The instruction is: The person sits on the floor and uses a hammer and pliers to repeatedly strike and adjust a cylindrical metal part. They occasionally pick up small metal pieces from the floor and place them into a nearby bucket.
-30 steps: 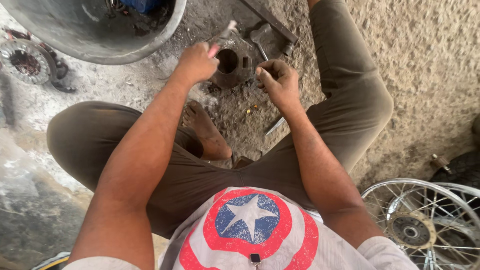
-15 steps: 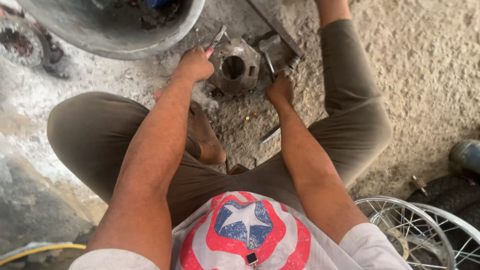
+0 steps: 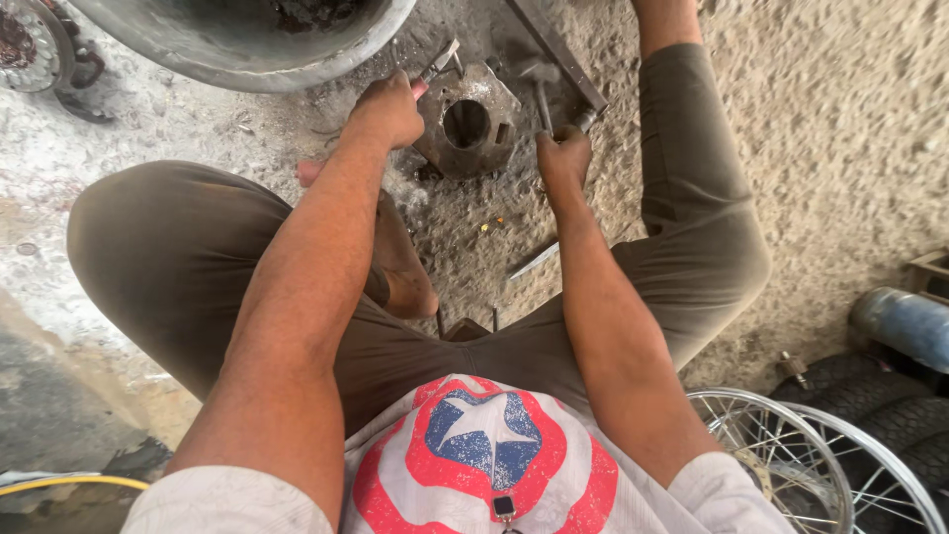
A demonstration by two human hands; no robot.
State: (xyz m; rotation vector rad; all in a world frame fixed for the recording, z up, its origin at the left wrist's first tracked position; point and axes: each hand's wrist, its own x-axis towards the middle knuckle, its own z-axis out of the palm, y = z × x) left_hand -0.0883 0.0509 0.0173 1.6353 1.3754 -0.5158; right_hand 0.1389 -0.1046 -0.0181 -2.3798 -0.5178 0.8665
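Grey cast-metal housing with a round bore (image 3: 467,127) resting on gritty concrete ground (image 3: 830,129) between the knees, just below the rim of a large grey metal basin (image 3: 247,49). Left hand (image 3: 388,107) closed around a slim metal tool (image 3: 439,61) at the housing's upper left edge, knuckles touching it. Right hand (image 3: 564,158) clenched on the handle of a steel hammer (image 3: 542,89) just right of the housing; spoked wheel rims (image 3: 820,465) well apart, lower right
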